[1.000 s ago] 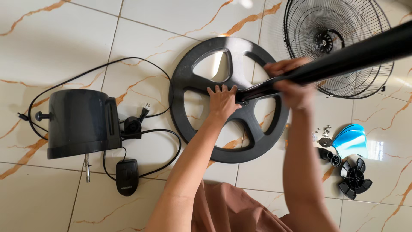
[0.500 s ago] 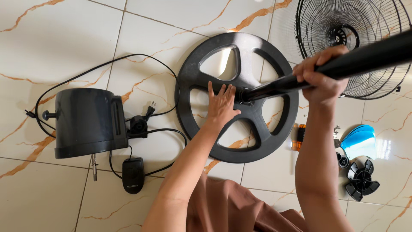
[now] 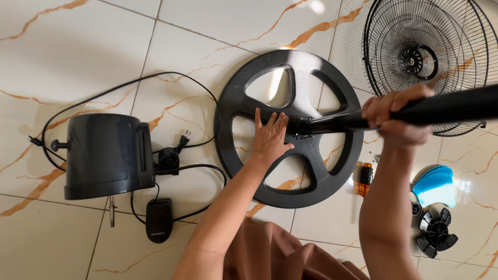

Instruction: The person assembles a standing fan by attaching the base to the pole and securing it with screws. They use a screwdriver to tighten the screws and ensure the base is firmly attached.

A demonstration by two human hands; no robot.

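A round black fan base (image 3: 311, 179) with spoke-like cutouts lies flat on the tiled floor. My left hand (image 3: 271, 136) presses flat on its hub, fingers spread. A black pole (image 3: 446, 108) slants from the hub up toward the right. My right hand (image 3: 395, 116) is wrapped around the pole a short way above the base. The pole's lower end meets the hub right beside my left fingertips.
A dark fan motor housing (image 3: 109, 155) with its cord and plug (image 3: 182, 139) lies at left, a small black control box (image 3: 158, 220) below it. A wire fan grille (image 3: 415, 46) lies top right. An orange-handled screwdriver (image 3: 364, 179), blue blade (image 3: 436, 185) and black plastic nut (image 3: 436, 233) lie at right.
My right hand has slid further up the pole, away from the base, and the pole now lies at a flatter angle. My left hand stays on the hub.
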